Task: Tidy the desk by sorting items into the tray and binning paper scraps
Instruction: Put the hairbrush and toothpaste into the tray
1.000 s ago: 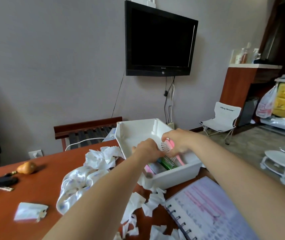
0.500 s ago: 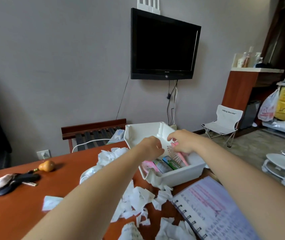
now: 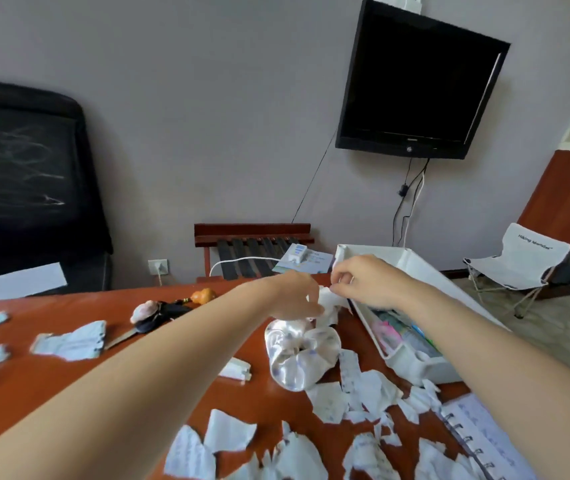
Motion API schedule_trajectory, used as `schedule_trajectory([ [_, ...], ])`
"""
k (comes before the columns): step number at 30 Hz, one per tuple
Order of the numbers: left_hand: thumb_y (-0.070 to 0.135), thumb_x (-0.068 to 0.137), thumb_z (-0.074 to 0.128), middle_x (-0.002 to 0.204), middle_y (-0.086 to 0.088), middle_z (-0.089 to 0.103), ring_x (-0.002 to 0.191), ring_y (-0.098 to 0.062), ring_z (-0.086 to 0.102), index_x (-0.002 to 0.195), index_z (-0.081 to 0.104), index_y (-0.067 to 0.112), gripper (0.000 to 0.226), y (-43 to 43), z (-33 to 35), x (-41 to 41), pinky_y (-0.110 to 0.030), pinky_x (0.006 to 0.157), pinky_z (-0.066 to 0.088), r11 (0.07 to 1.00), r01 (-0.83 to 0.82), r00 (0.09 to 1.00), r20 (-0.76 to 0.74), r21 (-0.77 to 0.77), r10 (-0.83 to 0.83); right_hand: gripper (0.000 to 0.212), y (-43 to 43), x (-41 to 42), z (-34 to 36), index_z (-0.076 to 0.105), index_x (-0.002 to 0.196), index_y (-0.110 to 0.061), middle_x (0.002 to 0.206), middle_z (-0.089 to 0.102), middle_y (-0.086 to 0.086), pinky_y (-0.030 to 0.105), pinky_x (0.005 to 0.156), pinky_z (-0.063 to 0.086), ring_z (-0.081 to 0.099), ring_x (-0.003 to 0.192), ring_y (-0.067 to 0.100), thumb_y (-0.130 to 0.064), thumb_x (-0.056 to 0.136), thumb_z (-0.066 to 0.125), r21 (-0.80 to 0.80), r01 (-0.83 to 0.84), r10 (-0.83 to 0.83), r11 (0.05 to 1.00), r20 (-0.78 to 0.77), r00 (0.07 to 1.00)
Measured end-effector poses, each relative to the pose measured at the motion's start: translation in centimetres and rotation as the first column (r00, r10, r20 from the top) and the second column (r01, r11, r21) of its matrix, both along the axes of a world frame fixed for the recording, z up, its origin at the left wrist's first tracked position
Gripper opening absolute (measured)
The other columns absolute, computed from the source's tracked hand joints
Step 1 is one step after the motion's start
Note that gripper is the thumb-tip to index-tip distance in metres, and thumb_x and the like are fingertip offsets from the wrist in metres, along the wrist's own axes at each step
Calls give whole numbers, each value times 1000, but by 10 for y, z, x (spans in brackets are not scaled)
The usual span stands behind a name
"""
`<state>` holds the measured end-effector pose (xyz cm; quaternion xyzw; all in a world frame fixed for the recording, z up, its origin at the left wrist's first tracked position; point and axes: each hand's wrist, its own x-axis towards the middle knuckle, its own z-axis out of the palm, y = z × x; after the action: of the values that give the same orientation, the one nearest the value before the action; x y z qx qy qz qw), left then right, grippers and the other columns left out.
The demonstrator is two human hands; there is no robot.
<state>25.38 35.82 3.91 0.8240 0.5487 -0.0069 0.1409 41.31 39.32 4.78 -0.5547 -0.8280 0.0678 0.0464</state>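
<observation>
My left hand (image 3: 295,295) and my right hand (image 3: 363,285) meet over the desk just left of the white tray (image 3: 425,271). Both pinch a crumpled wad of white paper scraps (image 3: 329,304) between them. The tray holds pink and green items (image 3: 402,336), partly hidden by my right forearm. Below the hands lies a white satin scrunchie (image 3: 302,356). Torn paper scraps (image 3: 345,400) are strewn over the red-brown desk (image 3: 179,358), with more of the same scraps (image 3: 68,342) at the left.
A bunch of keys (image 3: 157,315) with an orange gourd charm (image 3: 203,295) lies at the desk's far side. An open spiral notebook (image 3: 488,441) sits at the bottom right. Behind the desk stand a slatted wooden chair (image 3: 254,237) and a black office chair (image 3: 23,174).
Both hands have come out of the tray and moved left to the crumpled paper beside it. The pink comb that the right hand held is left in the tray. The view has swung left.
</observation>
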Motion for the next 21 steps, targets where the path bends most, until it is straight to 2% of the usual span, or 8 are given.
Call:
schedule_trajectory([
  [4,34,99,40,121,-8,61,110,-27,58,122,60,8,39,3,-8,-42,-37,97,47,997,-61,998,-16,-55,60,13,4,-47,-1,63,93,-23,84,61,-11,32,80,52,59,82,11,-34,91,56,-33,-107,108,994,47,993],
  [10,37,98,42,118,-5,62,105,-25,59,121,59,16,36,-28,-3,-72,-39,95,50,991,-128,991,26,-35,129,13,-22,-70,-8,63,99,-25,94,64,-9,28,69,48,59,82,11,-34,91,57,-75,-226,232,971,95,968],
  [16,34,96,46,116,-3,63,102,-22,61,121,58,17,33,-122,12,-69,-34,90,54,988,-138,990,34,76,136,22,-98,-47,10,63,109,-24,100,64,-9,31,78,53,60,88,10,-35,92,54,3,-292,291,956,69,954],
  [21,38,96,47,109,5,62,97,-15,60,119,58,20,31,-210,23,-54,-26,89,50,985,-150,989,29,85,148,25,-180,-10,24,63,114,-23,98,60,-10,29,80,52,58,88,8,-33,93,53,28,-314,313,949,22,949],
])
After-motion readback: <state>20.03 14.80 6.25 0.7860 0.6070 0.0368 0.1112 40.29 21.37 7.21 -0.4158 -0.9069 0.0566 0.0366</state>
